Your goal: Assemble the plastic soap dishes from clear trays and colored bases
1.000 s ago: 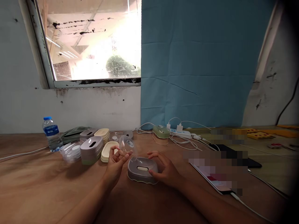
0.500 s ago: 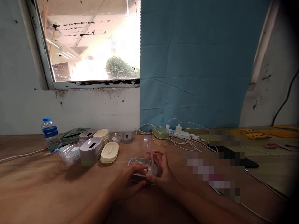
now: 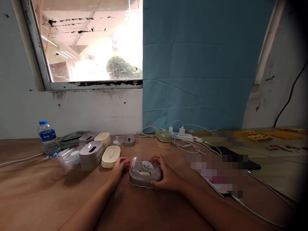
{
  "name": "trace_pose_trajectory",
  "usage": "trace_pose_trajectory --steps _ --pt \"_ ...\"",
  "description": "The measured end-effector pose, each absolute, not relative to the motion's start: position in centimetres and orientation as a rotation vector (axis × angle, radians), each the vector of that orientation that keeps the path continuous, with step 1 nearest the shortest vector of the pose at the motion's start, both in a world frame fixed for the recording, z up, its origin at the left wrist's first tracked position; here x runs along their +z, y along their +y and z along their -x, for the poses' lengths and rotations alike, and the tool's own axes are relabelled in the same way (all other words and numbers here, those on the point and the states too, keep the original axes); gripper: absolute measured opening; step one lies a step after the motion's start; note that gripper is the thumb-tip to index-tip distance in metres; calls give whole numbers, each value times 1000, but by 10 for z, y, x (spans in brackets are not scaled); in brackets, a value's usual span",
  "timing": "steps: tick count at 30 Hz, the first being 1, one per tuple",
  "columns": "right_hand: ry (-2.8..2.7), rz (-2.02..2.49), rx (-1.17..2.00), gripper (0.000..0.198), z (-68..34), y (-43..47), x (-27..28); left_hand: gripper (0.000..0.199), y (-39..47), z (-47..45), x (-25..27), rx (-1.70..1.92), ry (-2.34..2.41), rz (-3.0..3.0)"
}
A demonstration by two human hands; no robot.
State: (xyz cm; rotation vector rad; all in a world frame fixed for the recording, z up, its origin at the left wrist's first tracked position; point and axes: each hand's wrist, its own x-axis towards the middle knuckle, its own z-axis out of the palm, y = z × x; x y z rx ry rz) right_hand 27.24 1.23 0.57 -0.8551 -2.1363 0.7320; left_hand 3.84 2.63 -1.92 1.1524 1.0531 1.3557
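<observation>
A grey oval box (image 3: 144, 183) with a cream piece in its slot sits in front of me. A clear domed cover (image 3: 157, 170) with a round sticker lies over its top, raised at the left edge. My right hand (image 3: 167, 175) wraps round the right end of the cover and box, thumb at the front, fingers behind. My left hand (image 3: 120, 166) is off the box's left end, fingers loosely apart and holding nothing I can see. It is close beside a stack of cream lids (image 3: 111, 155); whether it touches them I cannot tell.
Grey boxes (image 3: 90, 154), clear covers (image 3: 69, 156) and a water bottle (image 3: 48, 141) stand to the left. At the back are a green-topped box (image 3: 163, 135) and a power strip (image 3: 183, 136) with cables. A phone (image 3: 214, 184) on a cable lies right.
The clear cover has come down from upright onto the grey box. My left hand has moved left and off the box. My right hand stays at its right end.
</observation>
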Motion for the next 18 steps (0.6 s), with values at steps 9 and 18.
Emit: trace_pose_trajectory --steps 9,18 --pt "-2105 870 859 73 -271 16 2 39 4 -46 -4 1136 1266 -1365" --pt "-2165 859 901 73 -274 18 4 38 0 -48 -4 1090 1286 -1499"
